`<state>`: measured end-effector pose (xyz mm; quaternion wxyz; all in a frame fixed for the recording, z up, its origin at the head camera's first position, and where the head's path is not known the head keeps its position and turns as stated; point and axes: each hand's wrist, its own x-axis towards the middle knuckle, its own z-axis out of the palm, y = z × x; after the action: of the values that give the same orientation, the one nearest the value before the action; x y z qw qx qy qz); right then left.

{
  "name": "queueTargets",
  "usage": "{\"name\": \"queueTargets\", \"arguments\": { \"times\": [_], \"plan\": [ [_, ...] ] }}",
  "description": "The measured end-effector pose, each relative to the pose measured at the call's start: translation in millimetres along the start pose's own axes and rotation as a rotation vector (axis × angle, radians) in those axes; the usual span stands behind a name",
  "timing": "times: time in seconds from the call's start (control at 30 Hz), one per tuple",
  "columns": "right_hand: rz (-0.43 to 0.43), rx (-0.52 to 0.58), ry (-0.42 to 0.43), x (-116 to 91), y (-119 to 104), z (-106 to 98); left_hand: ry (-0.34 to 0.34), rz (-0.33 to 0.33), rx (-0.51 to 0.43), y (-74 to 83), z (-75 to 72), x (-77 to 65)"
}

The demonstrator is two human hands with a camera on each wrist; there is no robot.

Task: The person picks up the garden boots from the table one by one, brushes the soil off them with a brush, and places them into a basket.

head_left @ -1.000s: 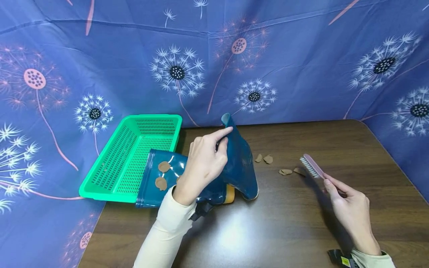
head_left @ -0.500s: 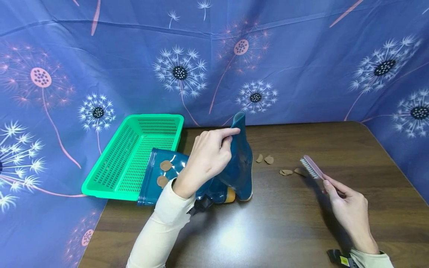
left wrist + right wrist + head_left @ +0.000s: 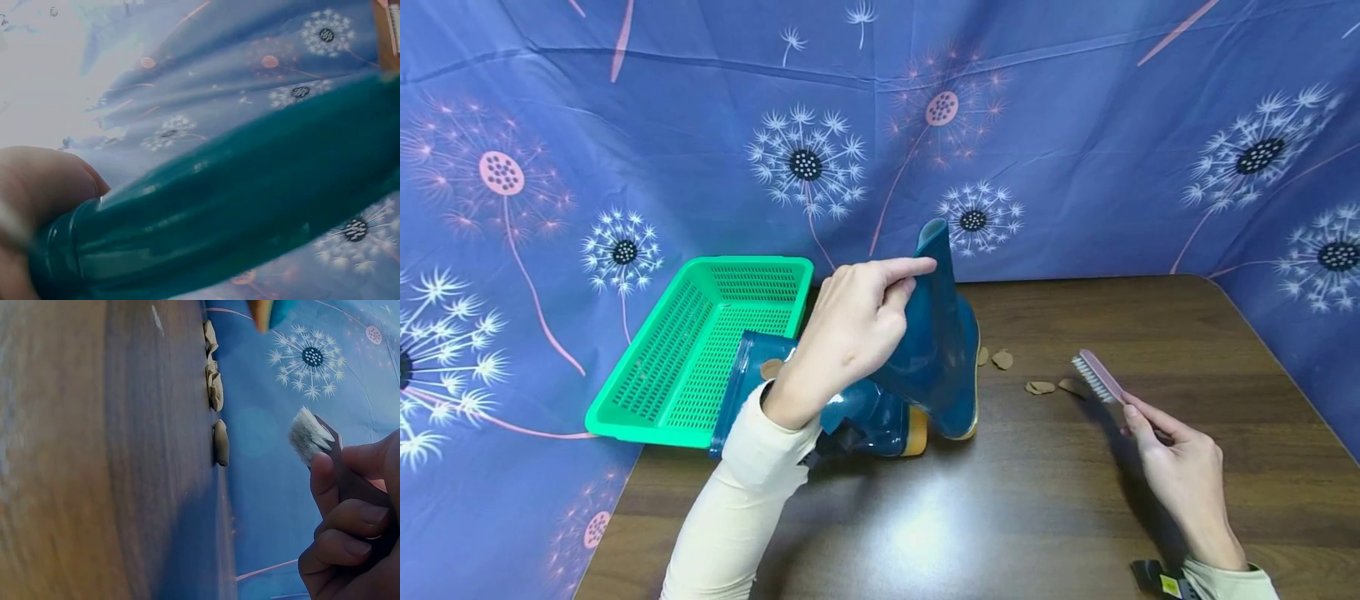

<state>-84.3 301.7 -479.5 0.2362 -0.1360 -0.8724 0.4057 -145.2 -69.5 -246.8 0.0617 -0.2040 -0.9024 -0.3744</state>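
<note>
**Held boot hangs from a rim pinch; swing/slip risk**

Clock centred on the held boot point(image 3: 936, 350), head view. Left hand point(image 3: 859, 312): at 10, index finger extended along the boot's top edge, thumb beneath, pinching the rim. Right hand point(image 3: 1183, 475): at 4, fingers curled round the brush point(image 3: 1102, 377), bristles off the table point(image 3: 1037, 500). Held boot is tilted; can't tell if its sole touches down.

Risks, my read: top-only grip with the weight below could let it swing and knock the lying boot point(image 3: 880, 423) at 8. A bump could shed what's on that shaft. Sole could drag the nearest brown pieces point(image 3: 1002, 359) at 3.

Count: 2 boots, 1 brush, 1 basket point(image 3: 647, 433) at 9. Brown pieces: at least 4 on table, 1 visible on lying boot; arm may hide more.
</note>
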Motion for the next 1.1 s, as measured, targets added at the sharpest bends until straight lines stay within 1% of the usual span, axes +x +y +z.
{"name": "queueTargets", "arguments": {
  "times": [0.13, 0.23, 0.33, 0.47, 0.57, 0.73, 0.9, 1.0, 1.1],
  "plan": [
    [0.015, 0.004, -0.016, 0.8, 0.6, 0.0, 0.032, 0.002, -0.048, 10.8, -20.7, -1.2],
    [0.026, 0.0, -0.025, 1.2, 0.0, -0.1, 0.045, 0.003, -0.042, 18.3, -37.6, -2.5],
    [0.028, -0.004, -0.027, 1.3, -0.7, -0.1, 0.05, 0.001, 0.004, 25.2, -53.2, -4.0],
    [0.027, -0.009, -0.031, 0.5, -1.7, -0.1, 0.063, 0.013, 0.131, 28.8, -71.6, -5.5],
    [0.029, -0.013, -0.037, -0.6, -2.5, -0.2, 0.071, 0.01, 0.221, 25.2, -84.5, -5.1],
    [0.026, -0.021, -0.039, -2.7, -1.1, 0.8, 0.062, -0.02, 0.296, 14.4, -104.2, -7.7],
    [0.017, -0.015, -0.043, -3.1, 1.6, 2.4, 0.052, -0.065, 0.356, 2.1, -124.2, -12.2],
    [0.014, -0.013, -0.039, -2.9, 2.4, 2.2, 0.048, -0.095, 0.366, -5.7, -134.9, -14.1],
    [0.02, -0.012, -0.044, -2.9, 2.6, 1.9, 0.046, -0.108, 0.376, -12.6, -142.8, -15.7]
  ]
}}
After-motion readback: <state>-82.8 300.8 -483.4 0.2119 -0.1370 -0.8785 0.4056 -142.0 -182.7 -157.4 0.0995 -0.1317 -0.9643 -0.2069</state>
